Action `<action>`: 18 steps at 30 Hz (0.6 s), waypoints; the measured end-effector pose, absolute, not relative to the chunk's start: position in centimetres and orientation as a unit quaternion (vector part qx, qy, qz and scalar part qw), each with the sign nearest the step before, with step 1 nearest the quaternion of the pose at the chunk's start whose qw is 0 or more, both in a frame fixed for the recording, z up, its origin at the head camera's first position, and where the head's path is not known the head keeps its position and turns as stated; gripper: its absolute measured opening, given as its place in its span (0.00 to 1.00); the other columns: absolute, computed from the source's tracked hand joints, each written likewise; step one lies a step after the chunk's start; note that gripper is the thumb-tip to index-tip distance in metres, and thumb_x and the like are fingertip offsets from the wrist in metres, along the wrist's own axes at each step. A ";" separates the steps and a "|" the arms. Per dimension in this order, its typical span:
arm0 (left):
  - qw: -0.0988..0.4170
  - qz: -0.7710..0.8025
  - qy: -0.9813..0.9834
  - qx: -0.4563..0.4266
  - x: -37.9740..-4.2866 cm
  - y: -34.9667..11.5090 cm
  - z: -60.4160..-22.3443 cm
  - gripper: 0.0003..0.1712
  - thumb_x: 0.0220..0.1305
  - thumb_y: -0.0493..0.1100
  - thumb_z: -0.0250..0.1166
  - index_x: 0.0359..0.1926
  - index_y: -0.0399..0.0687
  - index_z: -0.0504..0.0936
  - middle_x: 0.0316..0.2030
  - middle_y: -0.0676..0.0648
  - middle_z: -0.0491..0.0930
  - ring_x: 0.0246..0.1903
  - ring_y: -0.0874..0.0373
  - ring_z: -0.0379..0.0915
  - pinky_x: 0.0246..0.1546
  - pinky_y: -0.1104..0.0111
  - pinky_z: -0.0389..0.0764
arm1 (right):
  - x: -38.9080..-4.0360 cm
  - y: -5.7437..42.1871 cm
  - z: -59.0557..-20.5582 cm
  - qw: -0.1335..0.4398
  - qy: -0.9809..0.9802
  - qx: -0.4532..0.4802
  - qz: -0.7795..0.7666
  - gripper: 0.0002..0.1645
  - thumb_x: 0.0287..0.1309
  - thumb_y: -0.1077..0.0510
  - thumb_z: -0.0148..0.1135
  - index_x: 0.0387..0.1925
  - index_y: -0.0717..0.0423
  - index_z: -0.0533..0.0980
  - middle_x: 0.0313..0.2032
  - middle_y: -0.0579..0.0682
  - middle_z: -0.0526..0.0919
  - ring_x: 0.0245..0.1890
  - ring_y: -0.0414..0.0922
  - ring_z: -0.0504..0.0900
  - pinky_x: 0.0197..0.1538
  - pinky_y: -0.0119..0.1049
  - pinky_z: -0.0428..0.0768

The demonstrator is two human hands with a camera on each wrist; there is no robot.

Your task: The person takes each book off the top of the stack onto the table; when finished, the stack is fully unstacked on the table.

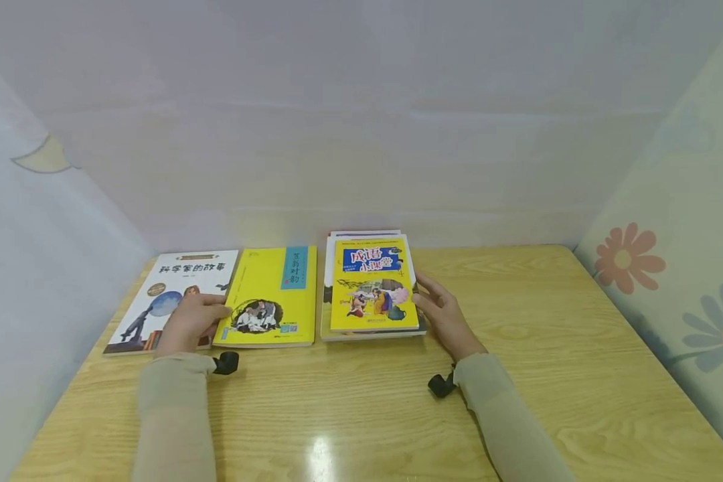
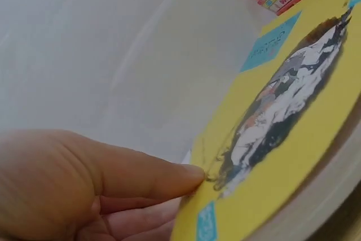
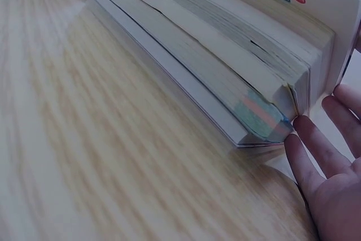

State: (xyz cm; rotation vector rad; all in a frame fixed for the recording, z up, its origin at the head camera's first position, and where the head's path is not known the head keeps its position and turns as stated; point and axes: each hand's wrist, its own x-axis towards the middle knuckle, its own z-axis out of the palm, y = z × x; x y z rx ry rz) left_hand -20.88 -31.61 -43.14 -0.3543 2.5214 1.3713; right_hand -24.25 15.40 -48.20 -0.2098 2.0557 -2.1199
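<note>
A white book (image 1: 163,298) lies left of the fingers of the left hand (image 1: 194,321), which pinch a yellow book (image 1: 271,291) by its left edge — both volumes outside the stack (image 1: 375,284). That pile looks already gathered, the right hand (image 1: 447,318) touching its right side, fingers extended — two books remain separate.

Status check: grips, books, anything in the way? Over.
Left grip pinching yellow book by its left edge. Right grip touching book stack at its right side. White book and stack flank yellow book; no book on top.
</note>
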 end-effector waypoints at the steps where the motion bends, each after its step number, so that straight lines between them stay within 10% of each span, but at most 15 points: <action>1: 0.118 0.452 0.876 -0.121 -20.9 -31.5 -42.9 0.31 0.74 0.41 0.57 0.71 0.27 0.66 0.60 0.29 0.75 0.28 0.59 0.73 0.30 0.65 0.77 | -24.3 15.4 -48.2 0.091 0.693 -0.069 -0.712 0.41 0.63 0.37 0.67 0.74 0.35 0.66 0.74 0.38 0.62 0.69 0.45 0.70 0.70 0.42 0.70; 8: 0.093 0.332 0.934 -0.091 -21.0 -29.6 -41.3 0.21 0.75 0.47 0.58 0.35 0.30 0.79 0.25 0.37 0.74 0.23 0.52 0.70 0.25 0.62 0.75 | -24.4 15.5 -48.2 0.092 0.706 -0.065 -0.699 0.42 0.62 0.35 0.67 0.74 0.33 0.65 0.74 0.37 0.62 0.69 0.46 0.69 0.71 0.46 0.69; 10: 0.091 0.318 0.940 -0.080 -21.1 -28.9 -41.1 0.21 0.75 0.48 0.57 0.38 0.30 0.79 0.28 0.33 0.77 0.27 0.42 0.75 0.31 0.55 0.81 | -24.4 15.5 -48.2 0.092 0.705 -0.066 -0.700 0.41 0.62 0.35 0.66 0.74 0.33 0.65 0.74 0.38 0.62 0.69 0.46 0.69 0.70 0.46 0.70; 14: 0.083 0.313 0.944 -0.071 -21.3 -27.5 -40.9 0.35 0.77 0.49 0.54 0.69 0.22 0.64 0.65 0.22 0.67 0.61 0.27 0.68 0.58 0.39 0.74 | -24.4 15.5 -48.4 0.086 0.703 -0.068 -0.703 0.41 0.62 0.36 0.66 0.74 0.34 0.66 0.74 0.38 0.63 0.69 0.46 0.70 0.69 0.42 0.72; 18: 0.053 0.339 0.938 -0.056 -21.8 -26.1 -41.3 0.34 0.79 0.49 0.50 0.72 0.26 0.62 0.66 0.25 0.68 0.63 0.29 0.67 0.60 0.40 0.73 | -24.4 15.4 -48.6 0.081 0.689 -0.077 -0.716 0.40 0.64 0.38 0.67 0.74 0.37 0.66 0.74 0.39 0.64 0.69 0.47 0.70 0.68 0.39 0.72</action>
